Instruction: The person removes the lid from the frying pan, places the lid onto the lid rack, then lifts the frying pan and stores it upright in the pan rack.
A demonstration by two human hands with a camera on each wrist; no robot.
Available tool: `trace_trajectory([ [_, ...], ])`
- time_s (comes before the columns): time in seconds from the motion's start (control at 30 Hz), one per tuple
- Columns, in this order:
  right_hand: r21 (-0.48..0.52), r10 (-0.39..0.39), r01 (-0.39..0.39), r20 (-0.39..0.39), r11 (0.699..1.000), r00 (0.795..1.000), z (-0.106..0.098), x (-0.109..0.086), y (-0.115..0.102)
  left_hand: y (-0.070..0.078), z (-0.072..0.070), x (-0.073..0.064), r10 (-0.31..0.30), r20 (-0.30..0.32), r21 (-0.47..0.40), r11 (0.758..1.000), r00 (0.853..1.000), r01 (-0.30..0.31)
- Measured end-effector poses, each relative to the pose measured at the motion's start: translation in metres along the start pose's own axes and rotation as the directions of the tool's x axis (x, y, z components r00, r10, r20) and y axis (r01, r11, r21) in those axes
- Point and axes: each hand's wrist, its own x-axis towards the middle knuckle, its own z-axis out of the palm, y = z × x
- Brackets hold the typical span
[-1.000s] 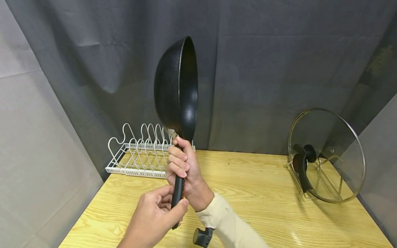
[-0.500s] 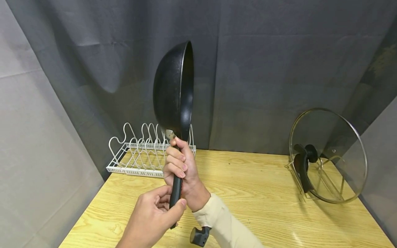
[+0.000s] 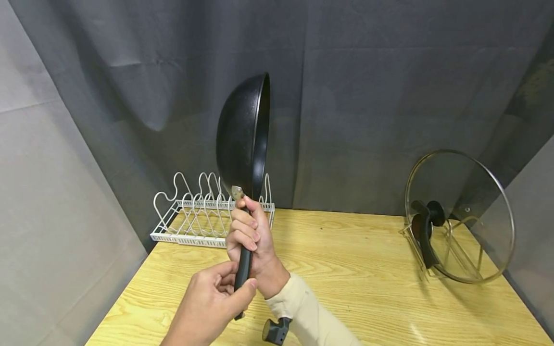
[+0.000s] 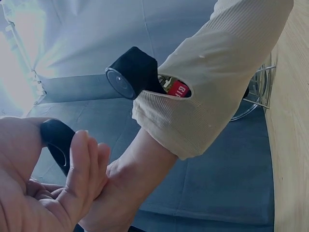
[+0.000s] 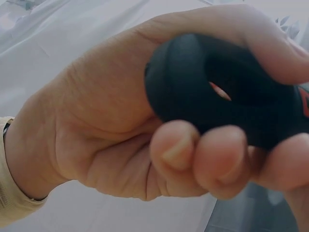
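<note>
A deep black wok (image 3: 238,139) is held up on its side in the head view, bowl at the top and opening facing right. My right hand (image 3: 255,240) curls its fingers round the upper part of the black handle (image 3: 244,269), just below the metal joint. Lower down, my left hand (image 3: 212,298) pinches the end of that handle between thumb and fingers. The right wrist view shows the left hand (image 5: 106,111) close up, around a handle end (image 5: 178,82) with a hanging hole. In the left wrist view the handle end (image 4: 55,140) lies between thumb and fingers.
A white wire dish rack (image 3: 190,239) stands behind the hands on the wooden table (image 3: 346,288). To the right, a glass lid (image 3: 469,192) with a black knob leans upright in a wire stand (image 3: 480,254). Grey curtain (image 3: 368,120) hangs behind.
The wok and its handle have come down a little and shifted slightly left. Both hands keep their hold on the handle.
</note>
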Motion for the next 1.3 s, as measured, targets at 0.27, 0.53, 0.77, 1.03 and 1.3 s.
trace_trajectory([
  [0.27,0.026,0.004,-0.005,0.010,1.000,1.000,-0.005,0.000,0.000,-0.003,-0.001,0.001,-0.013,-0.007,0.028,1.000,1.000,0.013],
  [0.53,0.059,0.018,-0.019,0.019,0.998,1.000,-0.008,-0.001,-0.002,-0.005,-0.001,0.003,-0.030,-0.010,0.061,0.998,1.000,0.030],
  [0.77,0.069,0.019,-0.020,0.018,0.997,1.000,-0.015,-0.003,-0.002,-0.007,0.000,0.002,-0.024,-0.018,0.079,0.997,1.000,0.025],
  [1.03,0.097,0.022,-0.021,-0.004,0.995,1.000,-0.020,-0.008,-0.003,-0.010,0.000,0.002,-0.005,-0.016,0.108,0.994,1.000,0.006],
  [1.3,0.115,0.022,-0.021,-0.012,0.993,1.000,-0.022,-0.009,-0.004,-0.011,0.000,0.002,-0.002,-0.011,0.120,0.993,1.000,0.004],
])
